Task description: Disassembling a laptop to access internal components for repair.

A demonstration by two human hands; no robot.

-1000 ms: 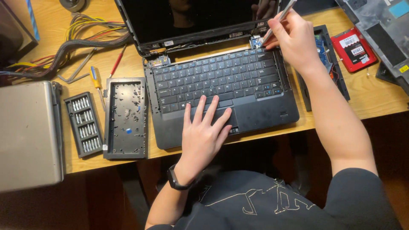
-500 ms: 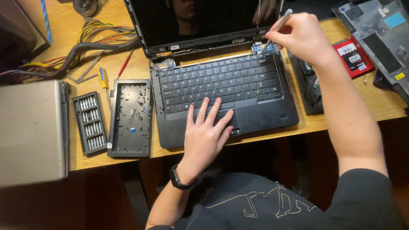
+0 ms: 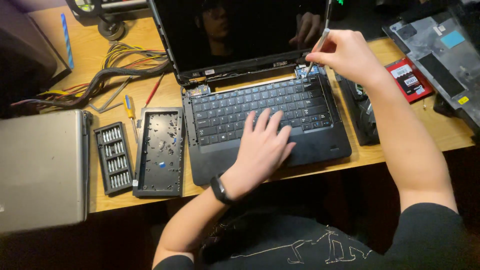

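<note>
A light wooden bench (image 3: 150,195) carries a half-dismantled black laptop (image 3: 260,100), its dark screen tilted up and the hinge cover off, so small circuit boards show at both rear corners of the keyboard. The left hand (image 3: 262,150) lies flat and released on the lower keys and palm rest, fingers spread, a black wristband (image 3: 220,189) on its wrist. The right hand (image 3: 347,55) is clenched around a slim silver screwdriver (image 3: 320,42), held steeply with its tip down at the exposed right hinge corner (image 3: 307,71) of the laptop, just behind the keyboard's top right keys.

Left of the laptop lies a black tray-like cover panel (image 3: 160,152) with tiny screws scattered in it, and beside that a black rack of screwdriver bits (image 3: 114,157). A closed silver laptop (image 3: 42,170) sits at the bench's left edge. A bundle of coloured cables (image 3: 115,70) runs along the back, with a yellow-and-blue handled screwdriver (image 3: 129,106) near it. To the right lie a black component (image 3: 362,117) just beside the laptop, a red drive (image 3: 410,79) and a grey base panel (image 3: 440,50).
</note>
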